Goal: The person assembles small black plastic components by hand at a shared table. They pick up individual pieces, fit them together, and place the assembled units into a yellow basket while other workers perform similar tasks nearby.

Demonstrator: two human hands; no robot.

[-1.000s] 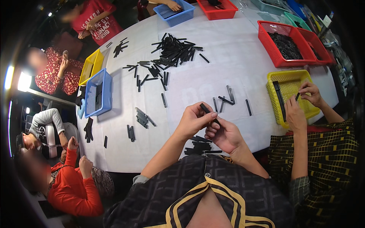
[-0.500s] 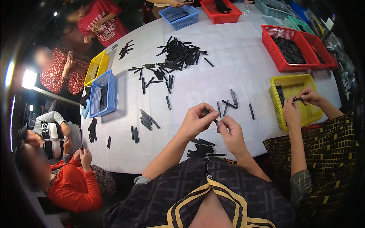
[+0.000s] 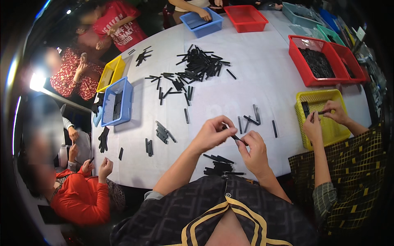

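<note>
Black strip (image 3: 236, 137) held above the bench (image 3: 254, 61)
Left hand (image 3: 215, 132) and right hand (image 3: 255, 151) pinch it toward opposite ends, both curled nearly closed; a light, even grip should keep it steady.

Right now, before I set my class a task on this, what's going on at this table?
The camera wearer's left hand and right hand pinch a small black strip between them above the white table. A loose pile of similar pieces lies by the near edge, and a larger heap sits farther out. To the right, a co-worker's hands hold a dark piece at a yellow basket. On the left, a blue basket holds more black pieces.
</note>
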